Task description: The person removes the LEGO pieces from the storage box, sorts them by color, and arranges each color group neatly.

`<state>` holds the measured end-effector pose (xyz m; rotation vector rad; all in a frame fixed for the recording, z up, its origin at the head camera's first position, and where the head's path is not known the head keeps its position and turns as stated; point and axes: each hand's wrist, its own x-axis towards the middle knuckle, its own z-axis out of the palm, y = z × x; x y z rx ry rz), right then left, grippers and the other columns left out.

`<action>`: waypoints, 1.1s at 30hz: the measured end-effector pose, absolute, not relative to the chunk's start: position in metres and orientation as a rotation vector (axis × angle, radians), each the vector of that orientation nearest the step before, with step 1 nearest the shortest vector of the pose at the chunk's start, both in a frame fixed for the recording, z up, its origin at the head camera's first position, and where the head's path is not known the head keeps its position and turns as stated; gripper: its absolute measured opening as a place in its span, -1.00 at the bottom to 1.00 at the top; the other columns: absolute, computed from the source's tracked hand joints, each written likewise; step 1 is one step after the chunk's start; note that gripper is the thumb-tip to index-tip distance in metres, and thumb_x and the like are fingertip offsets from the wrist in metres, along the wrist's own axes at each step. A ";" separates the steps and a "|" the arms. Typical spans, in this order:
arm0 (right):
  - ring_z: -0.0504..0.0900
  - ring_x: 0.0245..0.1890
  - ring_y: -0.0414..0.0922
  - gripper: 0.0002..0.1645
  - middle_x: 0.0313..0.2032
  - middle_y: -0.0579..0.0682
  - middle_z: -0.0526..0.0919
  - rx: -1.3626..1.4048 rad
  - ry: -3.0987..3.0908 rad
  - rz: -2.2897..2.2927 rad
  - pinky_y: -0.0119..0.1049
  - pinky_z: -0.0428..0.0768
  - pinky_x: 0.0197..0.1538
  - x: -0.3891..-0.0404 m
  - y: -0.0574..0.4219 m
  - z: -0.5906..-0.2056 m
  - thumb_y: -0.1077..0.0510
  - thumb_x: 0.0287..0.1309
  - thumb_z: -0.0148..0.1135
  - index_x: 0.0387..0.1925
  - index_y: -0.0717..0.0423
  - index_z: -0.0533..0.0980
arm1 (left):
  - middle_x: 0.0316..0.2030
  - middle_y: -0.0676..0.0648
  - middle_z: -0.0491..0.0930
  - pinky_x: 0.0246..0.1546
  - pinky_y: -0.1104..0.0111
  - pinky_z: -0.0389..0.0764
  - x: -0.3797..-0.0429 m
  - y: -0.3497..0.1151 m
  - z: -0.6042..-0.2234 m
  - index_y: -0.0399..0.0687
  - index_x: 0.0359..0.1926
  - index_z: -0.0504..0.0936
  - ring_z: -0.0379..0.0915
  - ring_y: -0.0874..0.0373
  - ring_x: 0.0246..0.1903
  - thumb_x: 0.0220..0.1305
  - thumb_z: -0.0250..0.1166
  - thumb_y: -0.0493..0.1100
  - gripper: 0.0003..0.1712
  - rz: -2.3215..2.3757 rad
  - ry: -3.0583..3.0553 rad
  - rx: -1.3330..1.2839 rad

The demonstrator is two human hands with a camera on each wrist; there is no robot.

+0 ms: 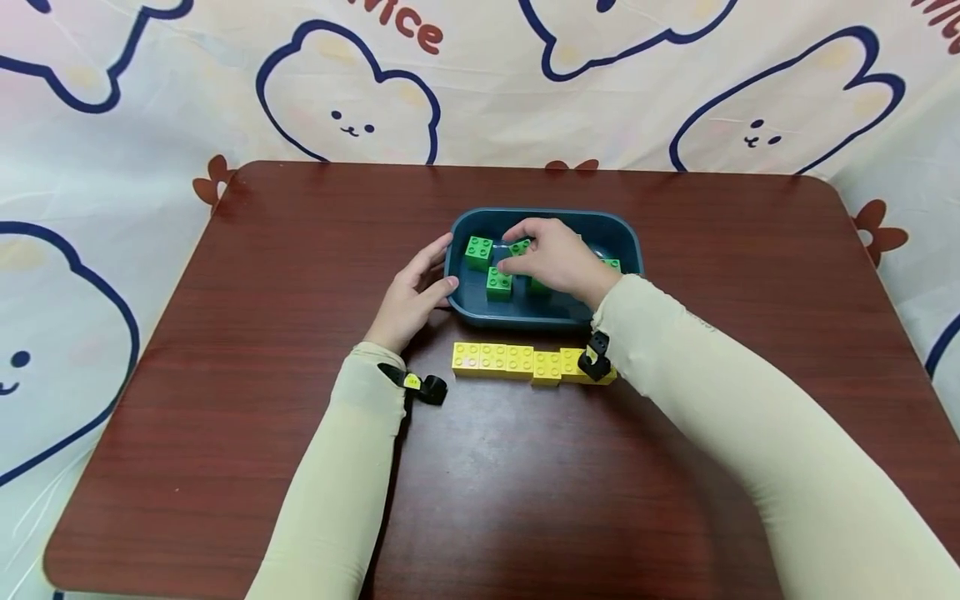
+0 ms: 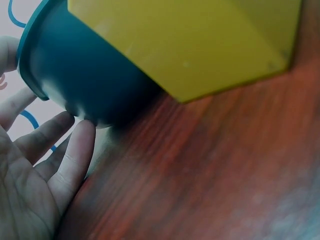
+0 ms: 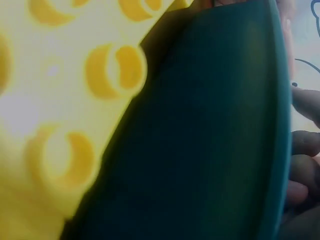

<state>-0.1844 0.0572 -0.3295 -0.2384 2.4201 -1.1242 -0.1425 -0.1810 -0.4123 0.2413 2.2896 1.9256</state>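
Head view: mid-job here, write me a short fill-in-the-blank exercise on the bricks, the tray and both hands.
1. The visible bricks inside the blue tray are coloured ____.
2. The row of bricks on the table is coloured ____.
3. The person's ____ hand reaches in over the tray.
4. The other hand touches the tray's ____ end, as the head view shows it.

Missing words: green; yellow; right; left.

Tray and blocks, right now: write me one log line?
left hand: touching tray, left end | right hand: over green blocks in tray | yellow blocks: row on table
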 end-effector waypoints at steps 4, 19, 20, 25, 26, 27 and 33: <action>0.51 -0.31 0.01 -0.43 -0.27 0.09 0.59 -0.240 2.425 -1.026 -0.16 0.52 -0.23 -0.185 0.054 -0.331 -0.05 0.21 0.42 0.22 -0.02 0.53 | 0.34 0.04 0.41 -0.10 0.18 0.67 -0.142 -0.179 -0.411 0.50 0.46 0.31 0.43 0.10 0.22 0.42 0.24 -0.08 -0.33 1.923 2.291 0.247; 0.61 -0.02 -0.04 -0.48 0.15 0.02 0.63 -0.292 2.474 -0.794 -0.04 0.58 0.13 -0.182 0.054 -0.331 0.03 0.10 0.51 0.09 0.04 0.61 | 0.35 0.00 0.41 -0.12 0.22 0.67 -0.144 -0.177 -0.411 0.38 0.49 0.30 0.44 0.07 0.22 0.41 0.25 -0.12 -0.31 1.937 2.282 0.260; 0.61 -0.03 -0.04 -0.49 0.15 0.02 0.63 -0.293 2.478 -0.790 -0.04 0.59 0.12 -0.181 0.054 -0.332 0.03 0.10 0.51 0.09 0.05 0.61 | 0.36 -0.02 0.40 -0.12 0.21 0.67 -0.144 -0.177 -0.411 0.35 0.50 0.29 0.44 0.06 0.23 0.41 0.24 -0.13 -0.30 1.938 2.278 0.257; 0.61 -0.01 -0.03 -0.51 0.18 0.03 0.60 -0.302 2.501 -0.774 -0.04 0.60 0.08 -0.181 0.053 -0.332 0.04 0.12 0.49 0.08 0.06 0.61 | 0.37 -0.08 0.39 -0.12 0.21 0.66 -0.143 -0.178 -0.409 0.27 0.52 0.27 0.43 0.01 0.24 0.41 0.23 -0.16 -0.29 1.946 2.271 0.265; 0.61 -0.01 -0.03 -0.51 0.18 0.03 0.60 -0.308 2.506 -0.772 -0.04 0.60 0.08 -0.180 0.053 -0.332 0.04 0.13 0.49 0.09 0.06 0.61 | 0.36 -0.07 0.40 -0.12 0.22 0.66 -0.143 -0.178 -0.410 0.28 0.51 0.27 0.43 0.02 0.24 0.41 0.23 -0.16 -0.29 1.948 2.273 0.266; 0.61 -0.02 -0.03 -0.51 0.17 0.04 0.61 -0.314 2.513 -0.770 -0.05 0.60 0.07 -0.180 0.053 -0.332 0.04 0.14 0.48 0.09 0.07 0.61 | 0.36 -0.06 0.40 -0.12 0.23 0.66 -0.143 -0.179 -0.410 0.29 0.51 0.28 0.43 0.02 0.24 0.41 0.23 -0.16 -0.30 1.948 2.275 0.267; 0.55 -0.39 -0.05 -0.50 -0.37 0.05 0.69 -0.348 2.541 -0.794 -0.18 0.54 -0.26 -0.177 0.056 -0.329 0.03 0.18 0.44 0.14 0.08 0.61 | 0.37 -0.14 0.38 -0.11 0.24 0.66 -0.137 -0.179 -0.398 0.15 0.53 0.25 0.42 -0.03 0.25 0.42 0.21 -0.20 -0.29 1.930 2.276 0.249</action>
